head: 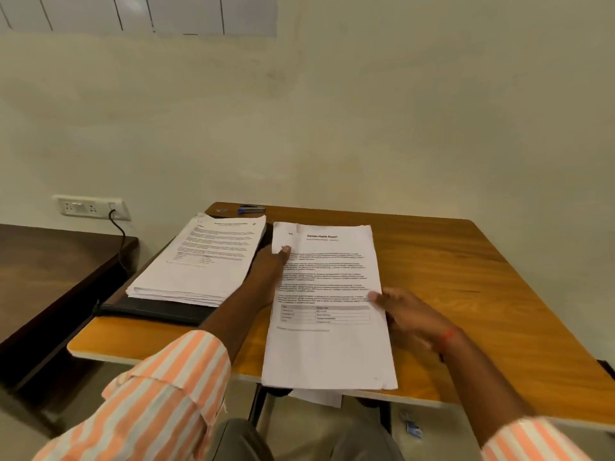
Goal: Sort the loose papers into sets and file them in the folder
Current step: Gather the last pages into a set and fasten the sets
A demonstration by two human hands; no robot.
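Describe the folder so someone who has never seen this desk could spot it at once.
Start at the orange-brown wooden table against the wall. On its left side lies a thick stack of printed papers; the folder is the flat black thing directly under that stack, its near edge sticking out. Its black cover sets it apart from the white report set beside it.

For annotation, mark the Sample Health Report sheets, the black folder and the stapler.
Sample Health Report sheets [329, 354]: head view, blank lower part of the top page.
black folder [156, 309]: head view, its bare near edge.
stapler [252, 208]: head view, middle of its body.
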